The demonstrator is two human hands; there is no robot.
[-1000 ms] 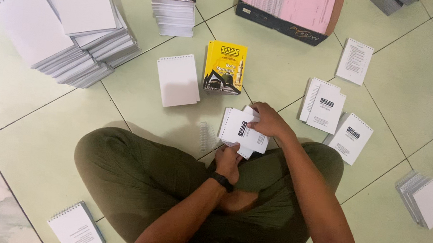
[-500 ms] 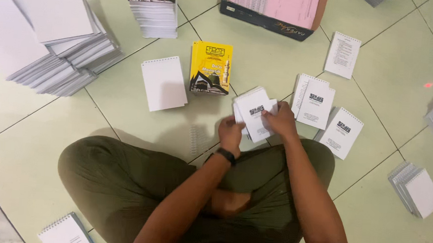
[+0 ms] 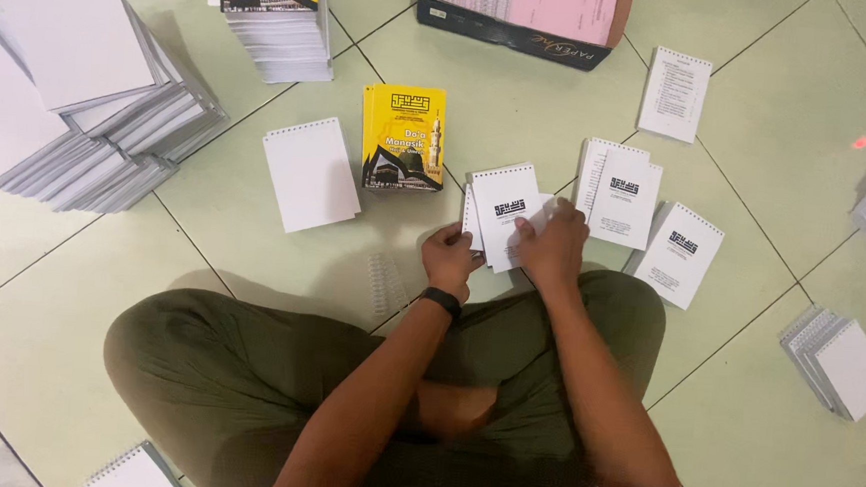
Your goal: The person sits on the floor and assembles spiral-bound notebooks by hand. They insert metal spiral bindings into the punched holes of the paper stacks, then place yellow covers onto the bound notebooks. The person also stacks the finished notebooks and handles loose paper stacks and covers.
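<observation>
Pale green floor tiles (image 3: 789, 155) with dark grout lines fill the head view, and a person sits cross-legged on them in olive trousers, looking down at both hands. Between the knees and a little ahead of them lies a small stack of white pages (image 3: 503, 216), punched along the top edge and printed with a black emblem. The left hand (image 3: 449, 260), with a black band on its wrist, pinches the stack's lower left corner, fingers curled closed on the paper. The right hand (image 3: 551, 246) lies over the stack's right side, fingers bent and pressing on the sheets; whether it grips them or only rests there cannot be told. Just left of the stack sits a yellow booklet cover (image 3: 402, 136), and beyond that a blank white pad (image 3: 311, 173). A coil of spiral binding wire (image 3: 382, 283) lies on the tile near the left hand. To the right are two more printed page piles (image 3: 623, 193) (image 3: 682, 254), with another sheet pile (image 3: 675, 93) further off. A tall heap of blank white pads (image 3: 72, 81) stands at far left, a stack of covered booklets (image 3: 272, 13) at top, and a dark cardboard box (image 3: 522, 36) holding pink sheets beside it. Another small pile of pads (image 3: 842, 361) lies at lower right.
</observation>
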